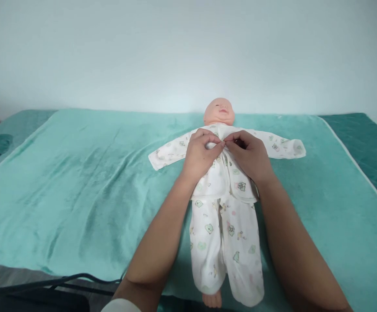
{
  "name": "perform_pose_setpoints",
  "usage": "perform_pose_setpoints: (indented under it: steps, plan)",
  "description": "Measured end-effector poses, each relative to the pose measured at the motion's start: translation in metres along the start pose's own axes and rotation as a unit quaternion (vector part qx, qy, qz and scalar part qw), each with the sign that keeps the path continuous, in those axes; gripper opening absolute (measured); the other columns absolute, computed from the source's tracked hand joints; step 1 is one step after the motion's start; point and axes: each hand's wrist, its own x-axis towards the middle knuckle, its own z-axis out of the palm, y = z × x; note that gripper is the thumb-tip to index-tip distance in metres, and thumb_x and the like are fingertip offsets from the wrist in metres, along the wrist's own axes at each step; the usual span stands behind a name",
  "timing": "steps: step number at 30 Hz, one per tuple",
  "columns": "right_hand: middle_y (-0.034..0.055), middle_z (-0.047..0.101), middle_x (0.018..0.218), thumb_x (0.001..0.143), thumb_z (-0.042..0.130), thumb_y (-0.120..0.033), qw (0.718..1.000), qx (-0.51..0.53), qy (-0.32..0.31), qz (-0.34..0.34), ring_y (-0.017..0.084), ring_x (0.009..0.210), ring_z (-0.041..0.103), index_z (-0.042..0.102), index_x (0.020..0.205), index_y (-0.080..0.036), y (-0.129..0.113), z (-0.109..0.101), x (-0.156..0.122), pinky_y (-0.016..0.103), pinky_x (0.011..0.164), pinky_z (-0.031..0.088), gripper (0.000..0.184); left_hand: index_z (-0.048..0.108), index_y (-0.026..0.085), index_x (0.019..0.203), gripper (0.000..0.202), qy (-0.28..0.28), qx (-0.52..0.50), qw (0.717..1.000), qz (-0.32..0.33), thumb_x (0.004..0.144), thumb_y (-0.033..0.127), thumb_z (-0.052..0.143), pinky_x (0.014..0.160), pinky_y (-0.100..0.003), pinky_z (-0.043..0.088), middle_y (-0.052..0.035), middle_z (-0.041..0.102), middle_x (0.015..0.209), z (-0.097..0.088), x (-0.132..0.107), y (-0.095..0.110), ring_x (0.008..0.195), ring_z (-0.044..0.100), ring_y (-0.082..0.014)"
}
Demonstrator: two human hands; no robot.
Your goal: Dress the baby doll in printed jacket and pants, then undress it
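A baby doll (219, 112) lies on its back, head toward the wall, dressed in a white printed jacket (208, 184) and matching trousers (208, 242). Over the chest, my left hand (203, 154) pinches one front edge of the jacket. My right hand (250, 156) pinches the opposite edge, and the fingertips of both hands meet at the middle. Below them the jacket front hangs slightly apart. Whatever fastener lies between my fingers is hidden. Both sleeves stretch out sideways, and a bare foot (212, 299) shows under the left trouser leg.
A turquoise cloth (78, 186) with wrinkles on its left covers the table. Darker green fabric (364, 143) shows at the right, and a pale wall (188, 52) stands behind. Black cables (55, 281) run past the front left edge.
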Motion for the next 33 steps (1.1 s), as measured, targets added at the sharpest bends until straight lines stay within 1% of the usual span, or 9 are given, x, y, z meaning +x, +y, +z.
perform_pose_setpoints:
  steps: [3, 7, 10, 13, 16, 20, 28, 31, 33]
  plan:
    - [0.0002, 0.065, 0.081, 0.081, 0.064, -0.026, 1.000, -0.005, 0.004, -0.008, 0.014, 0.073, 0.053, 0.071, 0.086, -0.019, 0.001, 0.001, 0.000, 0.031, 0.071, 0.043, 0.011, 0.074, 0.023, 0.079, 0.004, -0.001, -0.007, 1.000, -0.009, 0.083, 0.021, 0.074, 0.105, -0.039, 0.044, -0.0034, 0.065, 0.103, -0.001, 0.000, 0.001, 0.110, 0.060, -0.0208]
    - [-0.0004, 0.065, 0.081, 0.082, 0.064, -0.023, 1.000, -0.006, 0.014, -0.022, 0.013, 0.072, 0.053, 0.070, 0.085, -0.019, 0.003, 0.002, 0.001, 0.030, 0.071, 0.043, 0.008, 0.074, 0.022, 0.079, 0.005, -0.006, -0.018, 0.999, -0.033, 0.084, 0.022, 0.073, 0.107, -0.039, 0.043, -0.0027, 0.066, 0.105, -0.002, 0.000, 0.003, 0.111, 0.060, -0.0204]
    - [-0.0007, 0.065, 0.081, 0.083, 0.064, -0.023, 0.999, -0.004, 0.021, -0.033, 0.013, 0.072, 0.053, 0.069, 0.085, -0.020, 0.005, 0.002, 0.001, 0.029, 0.070, 0.043, 0.007, 0.074, 0.022, 0.078, 0.005, -0.001, -0.033, 0.999, -0.040, 0.083, 0.023, 0.074, 0.107, -0.038, 0.044, -0.0024, 0.066, 0.105, -0.003, 0.000, 0.003, 0.110, 0.061, -0.0199]
    - [-0.0009, 0.065, 0.081, 0.082, 0.064, -0.023, 0.999, -0.013, 0.024, -0.033, 0.013, 0.072, 0.054, 0.068, 0.084, -0.020, 0.005, 0.000, 0.001, 0.029, 0.070, 0.043, 0.005, 0.074, 0.022, 0.078, 0.003, 0.000, -0.051, 0.998, -0.044, 0.082, 0.022, 0.074, 0.105, -0.037, 0.045, -0.0021, 0.067, 0.105, -0.004, 0.000, 0.002, 0.108, 0.062, -0.0191]
    - [-0.0011, 0.063, 0.079, 0.081, 0.067, -0.026, 0.999, -0.028, 0.010, -0.022, 0.013, 0.072, 0.054, 0.066, 0.081, -0.020, 0.003, -0.004, 0.001, 0.029, 0.069, 0.042, 0.005, 0.074, 0.022, 0.078, 0.003, -0.001, -0.061, 0.997, -0.050, 0.081, 0.022, 0.073, 0.101, -0.036, 0.047, -0.0018, 0.067, 0.104, -0.005, 0.001, 0.000, 0.106, 0.063, -0.0182]
    - [-0.0012, 0.063, 0.078, 0.081, 0.069, -0.028, 0.999, -0.039, -0.007, -0.012, 0.013, 0.072, 0.053, 0.066, 0.080, -0.020, -0.001, -0.008, 0.000, 0.029, 0.068, 0.042, 0.008, 0.074, 0.022, 0.077, 0.004, 0.004, -0.062, 0.997, -0.048, 0.080, 0.022, 0.074, 0.100, -0.035, 0.047, -0.0017, 0.067, 0.103, -0.005, 0.001, 0.000, 0.104, 0.064, -0.0175]
    - [-0.0007, 0.064, 0.079, 0.080, 0.068, -0.025, 0.999, -0.045, -0.004, -0.004, 0.013, 0.070, 0.052, 0.067, 0.081, -0.020, -0.003, -0.007, 0.000, 0.030, 0.068, 0.042, 0.005, 0.073, 0.021, 0.075, 0.005, 0.011, -0.075, 0.996, -0.047, 0.080, 0.020, 0.072, 0.096, -0.033, 0.049, -0.0021, 0.068, 0.102, -0.004, 0.001, -0.001, 0.101, 0.065, -0.0165]
    - [-0.0009, 0.064, 0.079, 0.079, 0.069, -0.024, 0.999, -0.041, -0.005, -0.005, 0.013, 0.070, 0.052, 0.067, 0.081, -0.020, -0.002, -0.007, 0.001, 0.030, 0.068, 0.042, 0.004, 0.072, 0.021, 0.077, 0.005, 0.013, -0.073, 0.997, -0.027, 0.082, 0.018, 0.071, 0.098, -0.033, 0.048, -0.0020, 0.068, 0.101, -0.004, 0.000, -0.002, 0.101, 0.065, -0.0158]
    - [-0.0010, 0.064, 0.079, 0.079, 0.069, -0.023, 0.999, -0.038, -0.006, -0.012, 0.013, 0.071, 0.052, 0.068, 0.081, -0.020, -0.002, -0.007, 0.001, 0.030, 0.069, 0.042, 0.004, 0.073, 0.022, 0.083, 0.005, 0.016, -0.074, 0.997, -0.008, 0.084, 0.018, 0.069, 0.100, -0.033, 0.048, -0.0021, 0.068, 0.101, -0.004, 0.000, -0.003, 0.102, 0.065, -0.0158]
